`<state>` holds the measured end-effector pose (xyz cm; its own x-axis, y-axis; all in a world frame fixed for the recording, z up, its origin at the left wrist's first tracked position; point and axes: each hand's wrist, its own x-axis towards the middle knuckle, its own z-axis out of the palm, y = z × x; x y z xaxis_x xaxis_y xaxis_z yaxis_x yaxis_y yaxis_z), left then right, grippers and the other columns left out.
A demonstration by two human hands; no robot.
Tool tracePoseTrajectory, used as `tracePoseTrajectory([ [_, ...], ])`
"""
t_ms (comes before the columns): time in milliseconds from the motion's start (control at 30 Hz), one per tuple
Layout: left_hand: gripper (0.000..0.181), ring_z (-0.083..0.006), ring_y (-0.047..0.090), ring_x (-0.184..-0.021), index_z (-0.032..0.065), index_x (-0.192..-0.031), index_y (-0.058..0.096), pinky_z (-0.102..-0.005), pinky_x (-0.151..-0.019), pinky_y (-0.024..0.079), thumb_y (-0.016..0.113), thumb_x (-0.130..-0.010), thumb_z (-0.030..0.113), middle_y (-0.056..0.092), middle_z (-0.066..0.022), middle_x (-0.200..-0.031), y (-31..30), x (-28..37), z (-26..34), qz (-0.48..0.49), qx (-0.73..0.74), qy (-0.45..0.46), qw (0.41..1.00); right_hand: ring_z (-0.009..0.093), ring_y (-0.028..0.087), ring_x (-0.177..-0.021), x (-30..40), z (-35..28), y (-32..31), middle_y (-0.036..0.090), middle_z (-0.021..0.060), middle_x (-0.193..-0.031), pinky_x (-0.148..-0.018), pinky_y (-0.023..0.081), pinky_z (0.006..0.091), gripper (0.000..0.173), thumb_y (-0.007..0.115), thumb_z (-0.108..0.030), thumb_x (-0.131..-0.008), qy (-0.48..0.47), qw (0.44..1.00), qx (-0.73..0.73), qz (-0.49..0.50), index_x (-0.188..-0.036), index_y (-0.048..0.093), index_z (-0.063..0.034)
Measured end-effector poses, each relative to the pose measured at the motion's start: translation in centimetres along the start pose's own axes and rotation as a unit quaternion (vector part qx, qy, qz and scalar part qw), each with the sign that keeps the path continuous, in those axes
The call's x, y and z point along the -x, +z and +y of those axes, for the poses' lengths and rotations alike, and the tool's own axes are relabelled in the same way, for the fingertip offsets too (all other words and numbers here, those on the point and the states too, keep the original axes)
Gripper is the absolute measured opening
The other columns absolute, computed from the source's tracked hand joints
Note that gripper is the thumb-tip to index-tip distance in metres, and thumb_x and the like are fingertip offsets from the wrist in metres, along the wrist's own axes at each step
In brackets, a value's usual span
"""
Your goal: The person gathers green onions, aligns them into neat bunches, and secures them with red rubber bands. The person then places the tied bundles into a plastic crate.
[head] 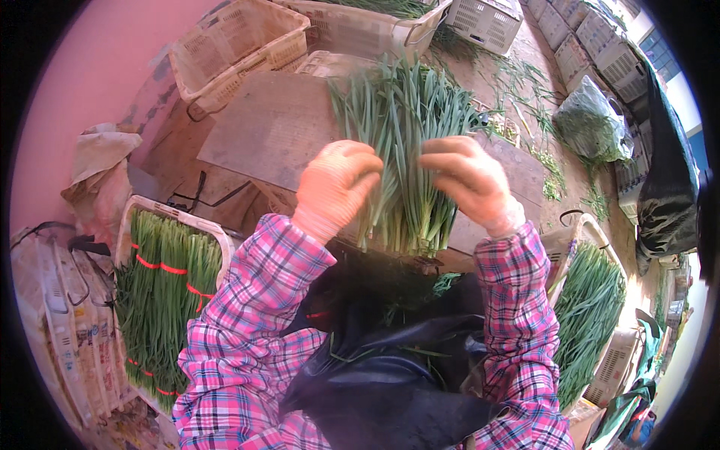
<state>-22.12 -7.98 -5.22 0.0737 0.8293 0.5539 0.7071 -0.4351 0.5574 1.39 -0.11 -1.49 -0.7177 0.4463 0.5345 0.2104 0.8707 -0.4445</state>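
Note:
A loose pile of long green leafy stalks, seemingly garlic chives (413, 129), lies across a wooden board (275, 118), its pale stem ends towards me. At the pile's left edge is my left hand (337, 183), in an orange glove, fingers curled with thumb and fingertips slightly apart. My right hand (469, 177), gloved alike, is at the right side, its fingers bent over the leaves. Whether either hand grips any stalks cannot be told. Both hands are a little blurred. A black plastic apron (394, 388) covers my lap.
Bundles tied with red bands (163, 270) fill a crate at the left. At the right stands a crate of loose green stalks (590, 309). Beyond the board are an empty plastic crate (236, 50) and a larger tub (349, 28). A clear bag of greens (593, 121) lies on the floor.

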Motion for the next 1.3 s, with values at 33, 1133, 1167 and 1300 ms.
tracePoseTrajectory([
  [33, 0.019, -0.0294, 0.061, -0.099, 0.0068, -0.093, 0.068, -0.0367, -0.086, 0.049, 0.072, -0.075, 0.004, 0.066, -0.0095, -0.100, 0.3, -0.4, 0.0, -0.024, -0.001, 0.025, 0.999, 0.029, 0.060, -0.107, -0.7, -0.2, 0.3, 0.064, 0.0117, -0.111, -0.091, 0.049, 0.0386, 0.026, 0.067, -0.008, -0.081, -0.035, 0.998, 0.016, -0.043, -0.107, 0.067, -0.0069],
  [1133, 0.033, -0.0227, 0.067, -0.085, 0.0023, -0.100, 0.072, -0.0335, -0.080, 0.051, 0.070, -0.080, 0.028, 0.071, -0.0129, -0.090, 4.4, -7.2, -1.7, -0.237, 0.121, -0.333, 0.905, 0.033, 0.054, -0.117, 3.3, 3.2, 4.1, 0.061, 0.0136, -0.115, -0.099, 0.045, 0.0412, 0.021, 0.066, -0.004, -0.078, 0.036, 0.991, -0.123, 0.030, -0.099, 0.068, -0.0045],
  [1167, 0.031, -0.0206, 0.067, -0.082, 0.0012, -0.099, 0.073, -0.0324, -0.078, 0.051, 0.071, -0.080, 0.026, 0.072, -0.0121, -0.088, 4.4, -7.3, -1.5, -0.231, 0.139, -0.361, 0.893, 0.033, 0.054, -0.117, 3.2, 3.1, 4.2, 0.061, 0.0136, -0.115, -0.099, 0.045, 0.0412, 0.021, 0.066, -0.004, -0.078, 0.033, 0.992, -0.121, 0.032, -0.099, 0.068, -0.0045],
  [1300, 0.026, -0.0146, 0.063, -0.078, 0.0010, -0.094, 0.073, -0.0291, -0.073, 0.050, 0.073, -0.078, 0.021, 0.070, -0.0077, -0.085, 4.2, -6.5, -2.5, -0.168, 0.216, -0.382, 0.883, 0.033, 0.054, -0.118, 3.2, 3.3, 4.1, 0.060, 0.0143, -0.117, -0.099, 0.045, 0.0413, 0.024, 0.066, -0.004, -0.078, 0.022, 0.993, -0.117, 0.028, -0.102, 0.068, -0.0046],
])
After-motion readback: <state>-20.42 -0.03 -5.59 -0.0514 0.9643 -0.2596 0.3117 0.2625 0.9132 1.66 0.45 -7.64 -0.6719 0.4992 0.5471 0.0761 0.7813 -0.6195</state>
